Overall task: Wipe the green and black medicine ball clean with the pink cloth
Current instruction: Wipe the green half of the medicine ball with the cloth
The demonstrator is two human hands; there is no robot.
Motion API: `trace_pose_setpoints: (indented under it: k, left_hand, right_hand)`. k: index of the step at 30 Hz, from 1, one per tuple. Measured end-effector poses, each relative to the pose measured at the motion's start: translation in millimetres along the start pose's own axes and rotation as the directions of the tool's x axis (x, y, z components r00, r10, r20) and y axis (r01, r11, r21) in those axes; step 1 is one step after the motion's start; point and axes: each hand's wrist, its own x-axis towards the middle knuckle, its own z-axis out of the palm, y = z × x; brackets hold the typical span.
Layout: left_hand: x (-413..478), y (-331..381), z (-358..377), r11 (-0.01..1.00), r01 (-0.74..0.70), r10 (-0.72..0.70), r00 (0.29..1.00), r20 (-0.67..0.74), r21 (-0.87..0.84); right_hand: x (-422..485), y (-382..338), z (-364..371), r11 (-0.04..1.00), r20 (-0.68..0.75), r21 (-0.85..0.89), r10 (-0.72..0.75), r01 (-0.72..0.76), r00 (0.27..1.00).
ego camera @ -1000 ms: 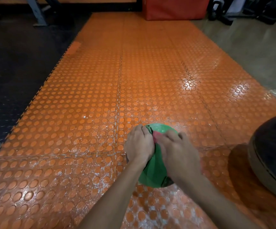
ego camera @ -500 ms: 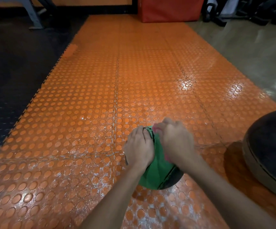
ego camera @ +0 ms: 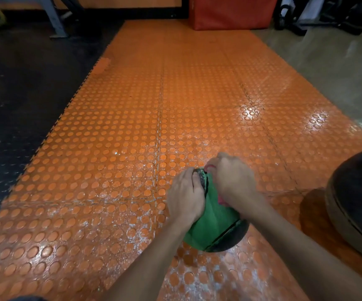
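Round green-and-black medicine ball (ego camera: 214,227) has turned, exposing its black panel (ego camera: 230,238) for wiping; left hand (ego camera: 185,196) grips it, right hand (ego camera: 232,181) clenches crumpled pink cloth (ego camera: 221,199).

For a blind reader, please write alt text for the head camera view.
Two bare hands work on a green and black medicine ball on orange studded floor tiles: the left hand grips it, the right hand holds a pink cloth against it.

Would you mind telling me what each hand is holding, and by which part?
The left hand grips the medicine ball by its upper left side; the right hand holds the bunched pink cloth against the ball's top.
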Motion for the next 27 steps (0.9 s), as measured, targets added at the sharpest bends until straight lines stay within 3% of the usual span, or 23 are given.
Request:
trace_pose_setpoints:
  k: [2, 4, 8, 11, 15, 17, 22, 27]
  left_hand:
    - [0.3, -0.7, -0.9, 1.0, 0.014, -0.014, 1.0, 0.012, 0.003]
    - [1.6, -2.7, -2.2, 1.0, 0.004, -0.004, 0.999, 0.034, -0.002]
    - [-0.7, -6.1, -3.3, 0.999, -0.047, 0.045, 0.996, 0.071, 0.023]
    - [-3.2, -4.7, -3.2, 0.997, -0.064, 0.062, 0.995, 0.074, 0.036]
    - [-7.0, -1.2, -3.4, 0.997, -0.077, 0.077, 0.995, 0.056, 0.007]
    - [-5.7, -2.7, -5.3, 0.997, -0.071, 0.071, 0.995, 0.069, -0.004]
    - [5.1, -6.7, -7.9, 1.0, -0.028, 0.029, 0.995, 0.101, -0.004]
    - [1.9, -1.1, -5.0, 1.0, -0.025, 0.024, 0.995, 0.093, 0.012]
  right_hand:
    - [-0.6, 0.1, 1.0, 1.0, -0.013, -0.019, -0.009, 0.009, 1.0]
    - [-31.9, -4.8, 4.2, 0.99, -0.078, -0.081, -0.119, 0.113, 0.99]
    - [-80.8, -5.8, 6.5, 0.971, -0.122, -0.021, -0.237, 0.237, 0.964]
    - [-48.4, -1.5, -0.2, 0.989, -0.068, -0.054, -0.14, 0.137, 0.988]
    - [-2.4, 6.4, 4.6, 0.998, -0.042, 0.056, -0.001, 0.004, 0.999]
    - [-23.2, 2.3, 11.0, 0.996, -0.133, -0.019, -0.093, 0.091, 0.987]
    - [-103.2, -1.9, 17.6, 0.949, -0.172, 0.062, -0.296, 0.31, 0.94]
    - [-48.6, 9.7, 9.5, 0.994, -0.175, 0.078, -0.057, 0.071, 0.983]
